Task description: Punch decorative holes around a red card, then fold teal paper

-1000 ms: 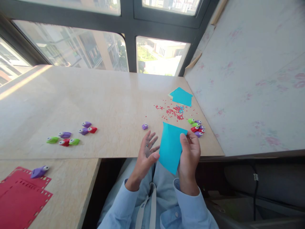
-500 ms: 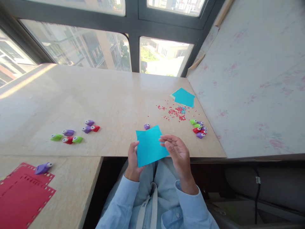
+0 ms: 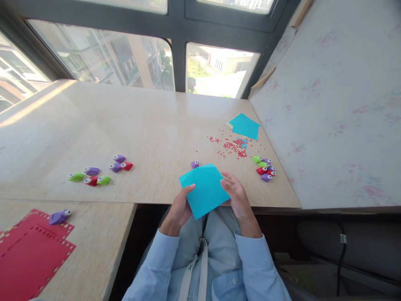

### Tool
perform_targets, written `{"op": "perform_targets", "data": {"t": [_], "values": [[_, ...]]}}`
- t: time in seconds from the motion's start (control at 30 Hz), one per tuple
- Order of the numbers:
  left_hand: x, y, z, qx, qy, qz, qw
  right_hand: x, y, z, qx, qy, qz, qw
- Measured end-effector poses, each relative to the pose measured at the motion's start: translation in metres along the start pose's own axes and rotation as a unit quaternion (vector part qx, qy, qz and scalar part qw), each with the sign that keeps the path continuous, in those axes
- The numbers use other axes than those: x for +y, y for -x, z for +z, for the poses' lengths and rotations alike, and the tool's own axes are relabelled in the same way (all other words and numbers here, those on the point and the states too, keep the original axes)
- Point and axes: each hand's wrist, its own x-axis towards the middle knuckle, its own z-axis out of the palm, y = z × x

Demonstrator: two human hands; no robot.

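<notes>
Between my hands, above my lap at the table's front edge, is a blue sheet of paper (image 3: 207, 190). My left hand (image 3: 180, 209) grips its left side, thumb on top and fingers underneath. At the upper right edge, my right hand (image 3: 238, 198) pinches the paper between thumb and fingers. The sheet's upper edge looks bent or overlapped. Just beyond it lies a small purple craft punch (image 3: 194, 164), partly hidden by the paper.
Small red paper cut-outs (image 3: 234, 145) lie scattered at the right, below more blue sheets (image 3: 246, 126). Several coloured punches (image 3: 265, 169) are grouped near the wall, others (image 3: 94, 177) at the left. Red sheets (image 3: 31, 259) with punched edges lie on the lower left surface, a purple punch (image 3: 60, 216) on them.
The blue sheet has turned clockwise and shifted slightly right. My right hand has closed on its right edge, and my left thumb has moved onto the sheet's face.
</notes>
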Motion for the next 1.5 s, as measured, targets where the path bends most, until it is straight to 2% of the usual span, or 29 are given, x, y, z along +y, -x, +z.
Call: {"op": "perform_targets", "data": {"t": [0.17, 0.27, 0.4, 0.5, 0.67, 0.87, 1.23, 1.33, 1.43, 1.5], "values": [[0.001, 0.003, 0.004, 0.023, -0.049, 0.024, 0.998, -0.002, 0.000, -0.010, 0.023, 0.007, -0.016, 1.000], [0.001, 0.004, 0.003, 0.038, -0.107, 0.077, 0.991, -0.003, 0.002, -0.021, 0.019, 0.029, -0.040, 0.999], [0.000, 0.006, 0.000, 0.099, -0.229, 0.194, 0.949, -0.002, 0.008, -0.029, 0.013, 0.058, -0.079, 0.995], [0.000, 0.008, -0.001, 0.115, -0.270, 0.228, 0.928, -0.001, 0.014, -0.028, -0.011, 0.067, -0.105, 0.992], [0.002, 0.009, -0.001, 0.105, -0.280, 0.238, 0.924, -0.003, 0.019, -0.024, -0.063, 0.072, -0.098, 0.990], [0.003, 0.010, -0.002, 0.085, -0.281, 0.257, 0.921, -0.003, 0.018, -0.026, -0.019, 0.136, -0.112, 0.984], [-0.001, 0.006, -0.011, 0.033, -0.326, 0.280, 0.902, -0.003, 0.022, -0.024, 0.032, 0.069, -0.098, 0.992], [-0.003, 0.006, -0.012, 0.043, -0.354, 0.320, 0.878, -0.001, 0.022, -0.021, 0.045, 0.042, -0.095, 0.994], [-0.004, 0.007, -0.010, 0.064, -0.395, 0.382, 0.833, -0.001, 0.022, -0.016, 0.059, 0.003, -0.093, 0.994], [-0.003, 0.007, -0.009, 0.058, -0.421, 0.416, 0.804, -0.001, 0.022, -0.014, 0.074, -0.021, -0.094, 0.993]]}}
